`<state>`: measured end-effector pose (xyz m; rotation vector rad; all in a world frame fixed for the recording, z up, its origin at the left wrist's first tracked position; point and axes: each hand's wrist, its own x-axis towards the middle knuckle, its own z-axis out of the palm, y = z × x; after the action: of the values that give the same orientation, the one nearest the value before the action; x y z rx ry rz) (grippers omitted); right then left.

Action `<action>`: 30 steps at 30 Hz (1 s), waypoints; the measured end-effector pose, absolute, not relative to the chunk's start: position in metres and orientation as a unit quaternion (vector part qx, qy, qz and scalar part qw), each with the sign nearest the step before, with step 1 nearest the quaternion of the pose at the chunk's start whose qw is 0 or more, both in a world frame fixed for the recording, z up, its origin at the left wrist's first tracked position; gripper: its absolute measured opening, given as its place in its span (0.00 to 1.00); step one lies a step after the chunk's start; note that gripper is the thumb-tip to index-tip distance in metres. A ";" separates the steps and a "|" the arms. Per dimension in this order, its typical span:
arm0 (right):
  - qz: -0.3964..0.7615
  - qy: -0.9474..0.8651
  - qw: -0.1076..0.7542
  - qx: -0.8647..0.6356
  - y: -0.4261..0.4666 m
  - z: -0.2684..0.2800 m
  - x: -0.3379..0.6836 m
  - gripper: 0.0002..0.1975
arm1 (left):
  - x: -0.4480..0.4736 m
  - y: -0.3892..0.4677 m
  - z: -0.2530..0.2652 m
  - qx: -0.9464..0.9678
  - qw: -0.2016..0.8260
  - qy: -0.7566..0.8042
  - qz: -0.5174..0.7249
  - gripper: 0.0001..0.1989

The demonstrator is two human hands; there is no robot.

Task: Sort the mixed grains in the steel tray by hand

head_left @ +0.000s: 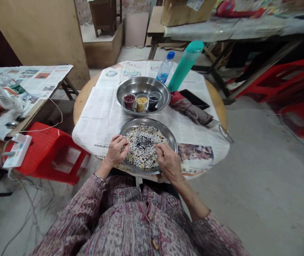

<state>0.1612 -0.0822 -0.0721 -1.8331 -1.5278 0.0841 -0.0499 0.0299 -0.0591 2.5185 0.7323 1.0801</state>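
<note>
A round steel tray (173, 142) in front of me holds a spread of mixed white, yellow, dark red and black grains (144, 156). At the tray's left rim my left hand (117, 152) is curled closed; whatever its fingers hold is hidden. Over the right part of the grains, my right hand (168, 160) has thumb and forefinger pinched together, and anything between them is too small to make out. Behind the tray stands a steel basin (122, 85) with three clear cups: dark red beans (129, 101), yellow grains (141, 103) and black beans (153, 101).
Newspaper (96, 110) covers the round table. Beyond the basin are a water bottle (164, 67), a teal bottle (186, 65), a folded umbrella (191, 108) and a dark flat object (194, 99). A red stool (53, 153) with a power strip (17, 151) stands left.
</note>
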 end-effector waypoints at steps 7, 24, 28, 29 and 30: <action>0.052 -0.650 0.302 -0.696 -0.082 -0.054 0.166 0.17 | -0.052 0.027 -0.033 0.929 0.128 0.246 0.245 0.10; 0.094 -0.688 0.223 -0.684 -0.049 -0.068 0.168 0.15 | 0.007 0.052 -0.030 0.950 0.192 0.245 -0.012 0.21; 0.147 -0.630 0.263 -0.716 -0.028 -0.069 0.163 0.11 | 0.011 0.047 -0.047 0.922 0.229 0.300 0.080 0.13; 0.160 -0.620 0.268 -0.720 -0.022 -0.066 0.165 0.11 | 0.013 0.049 -0.048 0.912 0.238 0.319 0.099 0.14; 0.170 -0.614 0.270 -0.722 -0.017 -0.062 0.167 0.11 | 0.015 0.053 -0.048 0.902 0.248 0.335 0.109 0.14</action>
<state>0.1668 -0.0171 -0.0616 -1.9459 -1.6551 0.4587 0.0150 0.0526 -0.0483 2.4586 0.9138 0.2970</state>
